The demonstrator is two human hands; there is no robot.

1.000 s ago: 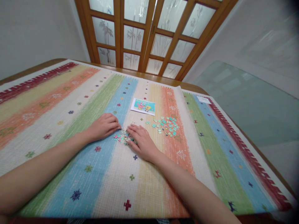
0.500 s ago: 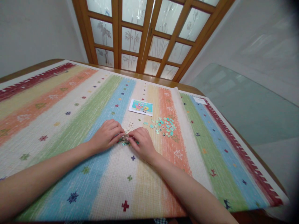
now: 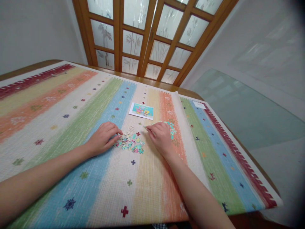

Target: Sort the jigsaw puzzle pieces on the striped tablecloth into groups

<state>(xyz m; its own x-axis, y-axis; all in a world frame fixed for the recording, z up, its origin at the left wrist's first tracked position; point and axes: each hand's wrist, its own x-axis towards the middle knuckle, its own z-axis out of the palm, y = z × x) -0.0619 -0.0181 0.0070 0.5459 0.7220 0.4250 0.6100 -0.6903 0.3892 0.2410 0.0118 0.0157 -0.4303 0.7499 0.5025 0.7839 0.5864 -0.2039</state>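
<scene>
Loosely open, the left hand (image 3: pixel 103 137) touches the puzzle pieces (image 3: pixel 130 143); right hand (image 3: pixel 161 136), grip unclear.

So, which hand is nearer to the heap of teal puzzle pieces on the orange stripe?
Right. The right hand lies against the teal pieces, partly covering them from the left. The left hand is much farther left, touching the mixed pieces beside the blue stripe.
</scene>
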